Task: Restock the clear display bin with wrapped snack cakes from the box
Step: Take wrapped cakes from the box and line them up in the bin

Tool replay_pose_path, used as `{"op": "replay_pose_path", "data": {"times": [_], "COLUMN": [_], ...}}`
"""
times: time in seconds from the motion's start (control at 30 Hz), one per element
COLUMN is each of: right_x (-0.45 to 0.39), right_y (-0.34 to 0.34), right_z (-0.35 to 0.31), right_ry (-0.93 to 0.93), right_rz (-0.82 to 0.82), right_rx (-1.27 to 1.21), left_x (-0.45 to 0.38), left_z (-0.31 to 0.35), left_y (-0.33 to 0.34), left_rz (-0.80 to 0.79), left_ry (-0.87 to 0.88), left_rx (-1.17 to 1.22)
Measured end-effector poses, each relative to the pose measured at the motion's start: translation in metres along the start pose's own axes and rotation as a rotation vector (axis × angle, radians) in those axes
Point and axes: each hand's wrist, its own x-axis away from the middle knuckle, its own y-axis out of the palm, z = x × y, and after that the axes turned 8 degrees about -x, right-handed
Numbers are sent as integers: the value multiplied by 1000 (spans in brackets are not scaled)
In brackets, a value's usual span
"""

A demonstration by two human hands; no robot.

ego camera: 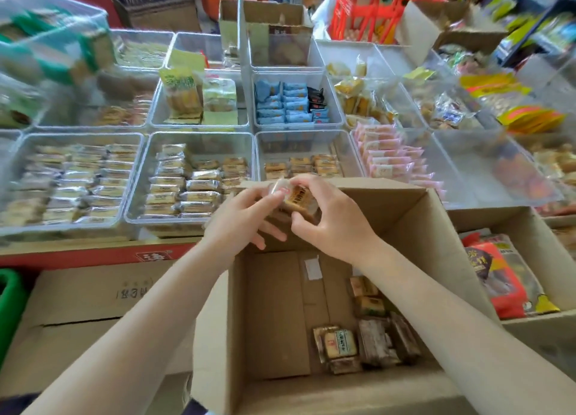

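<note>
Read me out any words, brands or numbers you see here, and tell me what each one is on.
Nothing reads clearly.
Held snack cake: dark print, blurred.
Cakes in the box: label too small.
Red strip under the bins: white characters, unreadable.
Closed carton: stamped marks, blurred.
Red bag: large characters, illegible.

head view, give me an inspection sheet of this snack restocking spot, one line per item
surface: display counter packed with rows of clear bins
job's things: cardboard box open, a few wrapped snack cakes left at its bottom right; clear display bin just beyond it holds one partial row of matching cakes
clutter: neighbouring bins of blue packets and pink packets; second box with a red bag on the right
grippers: left hand and right hand together hold a small stack of wrapped cakes over the box's far edge
cables: nothing seen
surroundings: red crate, cartons and shelving behind, blurred
</note>
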Motion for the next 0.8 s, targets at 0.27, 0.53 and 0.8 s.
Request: {"op": "replay_pose_path", "data": {"times": [0.27,0.53,0.8], "right_x": [-56,-141,-206], "right_y": [44,108,170], "right_z": [-33,-57,-21], "right_ry": [44,166,509], "right_rz": [-57,10,133], "right_rx": [-1,34,66], "left_x": [-11,-60,-129], "left_z": [-24,-94,-197], "left_y": [-82,-190,-240], "left_rz": [12,278,126], "left_ry": [113,55,-20], "left_rx": [186,-264,-1221]}}
